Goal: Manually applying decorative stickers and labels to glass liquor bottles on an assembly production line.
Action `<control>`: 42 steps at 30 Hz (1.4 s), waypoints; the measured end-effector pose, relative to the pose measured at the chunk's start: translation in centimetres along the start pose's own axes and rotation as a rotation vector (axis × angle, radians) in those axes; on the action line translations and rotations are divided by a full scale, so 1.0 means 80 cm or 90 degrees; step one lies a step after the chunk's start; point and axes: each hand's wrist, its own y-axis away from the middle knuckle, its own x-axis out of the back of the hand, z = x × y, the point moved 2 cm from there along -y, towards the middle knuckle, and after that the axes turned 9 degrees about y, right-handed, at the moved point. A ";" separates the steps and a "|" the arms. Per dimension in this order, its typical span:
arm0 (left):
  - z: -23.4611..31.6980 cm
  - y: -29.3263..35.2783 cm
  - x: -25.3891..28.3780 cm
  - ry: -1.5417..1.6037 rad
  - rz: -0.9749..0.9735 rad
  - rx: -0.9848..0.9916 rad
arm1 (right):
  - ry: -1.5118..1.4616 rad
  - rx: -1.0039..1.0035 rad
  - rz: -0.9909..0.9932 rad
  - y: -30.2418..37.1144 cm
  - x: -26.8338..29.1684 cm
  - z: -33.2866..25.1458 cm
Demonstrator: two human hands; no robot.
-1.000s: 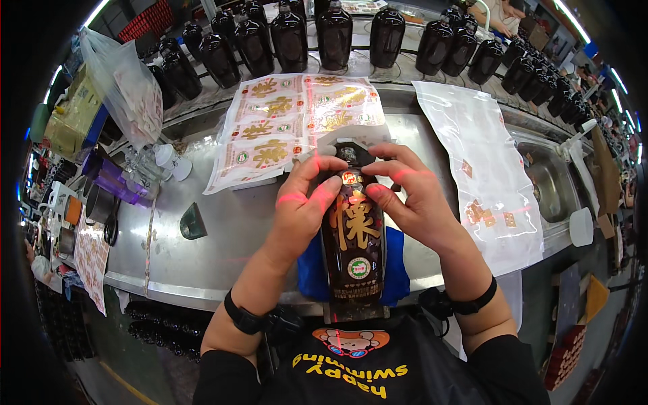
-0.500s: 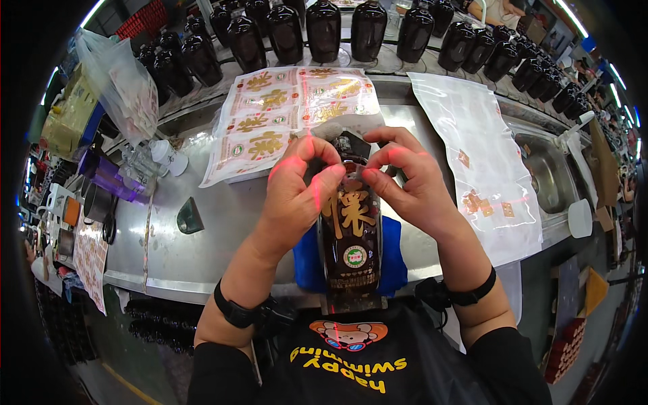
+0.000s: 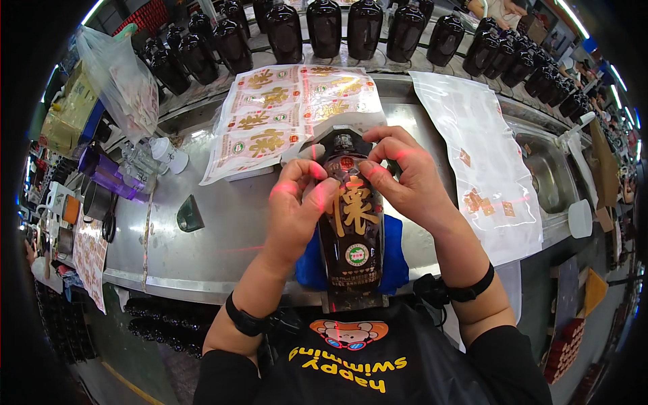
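A dark glass bottle (image 3: 354, 263) with gold characters and a round green-and-white mark lies on its back on a blue cloth (image 3: 398, 260), neck pointing away from me. At its left shoulder my left hand (image 3: 297, 206) is closed, thumb and forefinger pinched together; what lies between them, if anything, is too small to make out. My right hand (image 3: 405, 169) is closed too, its thumb and fingertips at the bottle's right shoulder beside a small red emblem (image 3: 347, 163). Whether it pinches anything is hidden. Past the neck, a sheet of gold-character decals (image 3: 270, 121) lies on the steel table.
Dark bottles (image 3: 324, 30) stand in rows along the far side. On the right lie a white backing sheet (image 3: 479, 155) with a few small decals and a sink (image 3: 550, 175). A dark green scraper-like piece (image 3: 190, 214), a purple container (image 3: 101, 172) and a plastic bag (image 3: 125, 94) are on the left.
My hands have drawn apart from the neck, the left slightly left and down, uncovering the red emblem on the shoulder. The far bottles have shifted along their row.
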 end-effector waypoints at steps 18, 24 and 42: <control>-0.020 0.001 -0.001 0.177 0.035 0.001 | 0.008 -0.009 0.018 0.001 -0.004 0.007; -0.021 0.006 -0.002 0.141 0.029 0.020 | 0.138 0.139 0.027 0.034 0.004 -0.025; -0.018 -0.017 -0.002 0.101 0.029 0.000 | 0.032 -0.028 -0.009 0.028 -0.004 0.008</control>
